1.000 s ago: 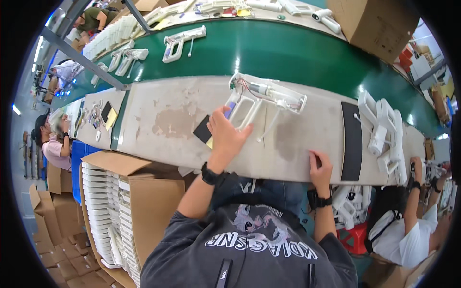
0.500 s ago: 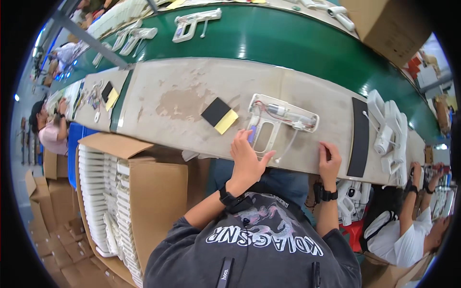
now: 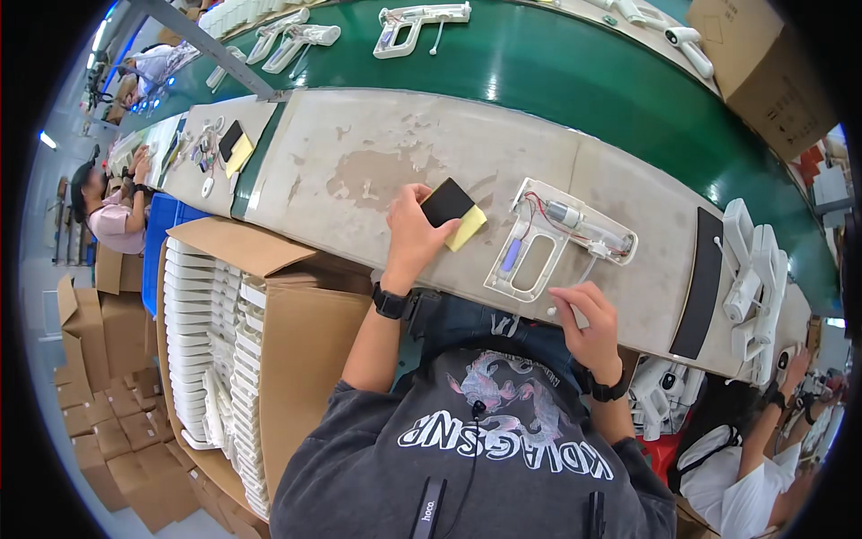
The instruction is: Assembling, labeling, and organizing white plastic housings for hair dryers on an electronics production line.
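Observation:
At the table's near side, my left hand (image 3: 415, 232) has its thumb and fingers around a small black-and-yellow pad (image 3: 447, 205), which lies on the surface. To its right rests an open white gun-shaped housing half (image 3: 549, 231). Inside it are a silver motor (image 3: 564, 213), red and dark wires, and a purple cylinder (image 3: 512, 255) in the grip. A thin white tube (image 3: 588, 267) runs from the housing toward me. My right hand (image 3: 590, 331) is at that tube's near end, thumb and fingers closed over it; the small tip (image 3: 551, 312) shows beside the thumb.
A long black mat (image 3: 698, 283) and stacked white gun-shaped parts (image 3: 754, 278) occupy the table's right. Beyond is a green belt (image 3: 512, 76) carrying more white guns (image 3: 422, 27). A cardboard box (image 3: 301, 395) of white shells stands at my left. Other people sit at both sides.
My left hand has left the housing's grip and moved left onto the black-and-yellow pad. The right hand has come left to the tube's end. The whole view has shifted somewhat.

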Motion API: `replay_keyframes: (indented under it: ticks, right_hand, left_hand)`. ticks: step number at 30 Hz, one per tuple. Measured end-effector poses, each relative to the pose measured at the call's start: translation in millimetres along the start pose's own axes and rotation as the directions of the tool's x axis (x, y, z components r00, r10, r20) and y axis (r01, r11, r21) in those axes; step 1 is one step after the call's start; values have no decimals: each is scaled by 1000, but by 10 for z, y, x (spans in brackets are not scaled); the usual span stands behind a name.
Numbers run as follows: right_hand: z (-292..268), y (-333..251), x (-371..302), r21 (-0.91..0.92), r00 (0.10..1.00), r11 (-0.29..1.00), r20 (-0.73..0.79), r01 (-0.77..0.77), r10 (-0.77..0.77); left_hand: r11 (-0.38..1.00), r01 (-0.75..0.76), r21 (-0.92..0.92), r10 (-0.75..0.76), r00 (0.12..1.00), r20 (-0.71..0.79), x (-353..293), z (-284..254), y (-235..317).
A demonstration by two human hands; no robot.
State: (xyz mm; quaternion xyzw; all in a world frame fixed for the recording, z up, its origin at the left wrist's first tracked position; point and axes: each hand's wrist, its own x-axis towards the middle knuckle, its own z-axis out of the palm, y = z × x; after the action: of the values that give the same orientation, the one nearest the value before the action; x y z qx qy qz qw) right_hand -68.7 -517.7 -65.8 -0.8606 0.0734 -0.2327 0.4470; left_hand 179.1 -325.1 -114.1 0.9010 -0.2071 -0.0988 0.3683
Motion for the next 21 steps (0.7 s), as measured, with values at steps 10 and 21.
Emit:
replay_keyframes:
  ticks: [10, 21]
  right_hand:
    - [29, -357, 580, 58, 974, 973, 11, 225, -226]
    - [175, -241, 155, 105, 972, 993, -222, -48, 70]
  left_hand:
    - [724, 192, -663, 147, 896, 420, -759, -387, 839]
    - [586, 302, -752, 172, 861, 479, -803, 49, 933]
